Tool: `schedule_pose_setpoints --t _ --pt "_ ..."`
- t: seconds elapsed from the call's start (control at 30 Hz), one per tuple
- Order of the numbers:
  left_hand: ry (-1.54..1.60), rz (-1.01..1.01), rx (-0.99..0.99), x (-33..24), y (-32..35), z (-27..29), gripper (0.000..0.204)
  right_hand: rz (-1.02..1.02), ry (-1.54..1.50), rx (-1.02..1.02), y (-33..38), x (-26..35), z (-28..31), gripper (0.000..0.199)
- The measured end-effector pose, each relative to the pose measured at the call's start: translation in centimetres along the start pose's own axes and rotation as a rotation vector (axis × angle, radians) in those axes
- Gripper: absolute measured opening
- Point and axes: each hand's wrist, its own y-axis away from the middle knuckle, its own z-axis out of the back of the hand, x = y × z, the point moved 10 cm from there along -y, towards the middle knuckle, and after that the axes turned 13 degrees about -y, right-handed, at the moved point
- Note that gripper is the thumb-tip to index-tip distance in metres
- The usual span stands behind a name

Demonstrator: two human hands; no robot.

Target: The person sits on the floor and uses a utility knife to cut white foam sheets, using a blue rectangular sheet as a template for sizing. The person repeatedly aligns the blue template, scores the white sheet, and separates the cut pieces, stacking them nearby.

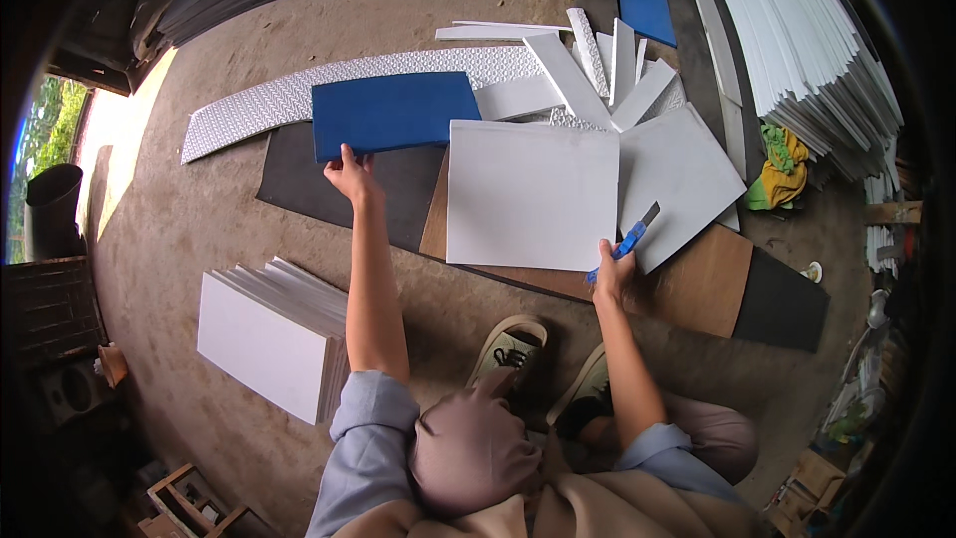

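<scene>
My left hand (353, 175) is closed on the lower edge of a dark blue rectangular board (396, 112), its thumb on the face. My right hand (614, 274) grips a blue utility knife (630, 239), blade out and pointing up to the right. That hand is at the lower right corner of a white foam sheet (533, 195); whether it also pinches the sheet, I cannot tell. A second white sheet (680, 177) lies turned to the right, under the knife. Brown board (702, 284) and black matting (344, 184) show beneath.
White offcut strips (568, 80) lie in a loose heap beyond the sheets, beside a long textured strip (269, 95). A stack of white sheets (264, 339) stands left of my feet. At the far right are a tall white stack (797, 30) and a yellow-green cloth (779, 169).
</scene>
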Motion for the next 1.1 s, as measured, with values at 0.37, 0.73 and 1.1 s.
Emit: schedule_pose_setpoints --t 0.37,0.73,1.1 --pt "0.044 -0.334 -0.129 -11.2 12.4 3.0 0.029 0.309 0.105 0.041 -0.6 2.1 1.4 0.025" --pt "0.088 0.334 0.175 8.0 20.3 1.2 0.032 0.134 0.368 0.043 -10.2 1.5 3.5 0.033" --pt "-1.021 0.031 0.022 5.6 21.5 5.9 0.061 0.539 0.954 -0.286 -0.1 6.6 6.5 0.034"
